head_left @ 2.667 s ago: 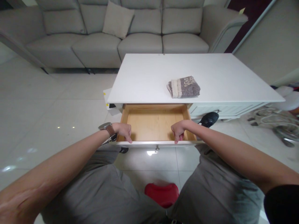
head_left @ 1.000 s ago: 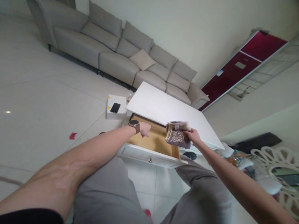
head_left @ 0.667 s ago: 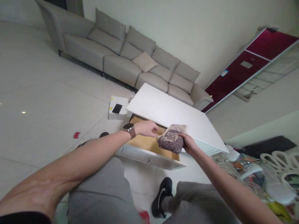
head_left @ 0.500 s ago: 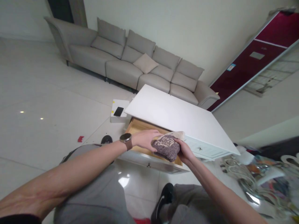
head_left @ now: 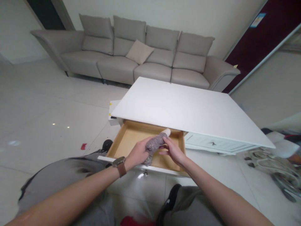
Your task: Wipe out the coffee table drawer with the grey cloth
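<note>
A folded grey-and-cream patterned cloth [head_left: 155,145] is held upright on its edge between both of my hands, just above the floor of the open wooden drawer [head_left: 128,139]. My left hand [head_left: 138,153], with a brown-strapped watch on the wrist, grips the cloth's left side. Pressed against the cloth's right side is my right hand [head_left: 172,150], its fingers closed on the fabric. The drawer is pulled out from under the white coffee table [head_left: 188,108], whose top is bare.
A grey sectional sofa [head_left: 131,59] with a beige cushion stands behind the table. A second, closed drawer [head_left: 211,144] is to the right. A white box [head_left: 112,110] lies at the table's left corner. Cables and clutter [head_left: 277,163] cover the floor at right.
My right hand lifted the cloth off the table top and carried it down over the drawer. My left hand left the drawer front and joined it on the cloth. The camera swung back level.
</note>
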A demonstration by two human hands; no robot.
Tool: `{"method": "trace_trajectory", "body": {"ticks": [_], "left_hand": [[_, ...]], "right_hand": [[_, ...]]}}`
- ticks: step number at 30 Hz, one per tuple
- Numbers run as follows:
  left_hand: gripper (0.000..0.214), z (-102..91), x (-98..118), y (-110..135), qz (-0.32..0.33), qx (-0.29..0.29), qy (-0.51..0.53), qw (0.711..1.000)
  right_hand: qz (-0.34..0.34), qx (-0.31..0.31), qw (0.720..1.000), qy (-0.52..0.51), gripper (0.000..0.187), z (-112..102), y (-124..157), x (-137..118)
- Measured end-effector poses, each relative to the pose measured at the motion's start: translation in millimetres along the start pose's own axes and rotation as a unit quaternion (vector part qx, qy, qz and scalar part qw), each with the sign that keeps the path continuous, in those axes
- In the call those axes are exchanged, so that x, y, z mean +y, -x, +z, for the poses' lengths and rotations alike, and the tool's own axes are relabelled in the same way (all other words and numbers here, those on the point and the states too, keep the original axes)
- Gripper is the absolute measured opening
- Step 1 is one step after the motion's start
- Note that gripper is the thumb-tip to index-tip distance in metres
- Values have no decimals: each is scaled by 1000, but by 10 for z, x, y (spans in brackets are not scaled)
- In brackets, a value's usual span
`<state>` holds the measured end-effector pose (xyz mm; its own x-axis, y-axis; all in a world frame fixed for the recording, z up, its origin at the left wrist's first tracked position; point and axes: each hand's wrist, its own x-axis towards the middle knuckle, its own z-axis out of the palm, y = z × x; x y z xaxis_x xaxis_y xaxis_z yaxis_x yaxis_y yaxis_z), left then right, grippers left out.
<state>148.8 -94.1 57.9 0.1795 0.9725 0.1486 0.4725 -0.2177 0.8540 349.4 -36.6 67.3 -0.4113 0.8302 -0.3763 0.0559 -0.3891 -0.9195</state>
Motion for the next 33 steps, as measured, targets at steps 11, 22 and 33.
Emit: {"method": "trace_trajectory", "body": {"ticks": [11, 22, 33], "left_hand": [[64, -153, -297, -310, -90, 13, -123, 988], [59, -102, -326, -280, -136, -64, -270, 951], [56, -59, -782, -425, -57, -45, -400, 914]], "right_hand": [[124, 107, 754, 636, 72, -1060, -366, 612], [136, 43, 758, 636, 32, -1253, -267, 784], [131, -7, 769, 625, 38, -1268, -131, 798]]}}
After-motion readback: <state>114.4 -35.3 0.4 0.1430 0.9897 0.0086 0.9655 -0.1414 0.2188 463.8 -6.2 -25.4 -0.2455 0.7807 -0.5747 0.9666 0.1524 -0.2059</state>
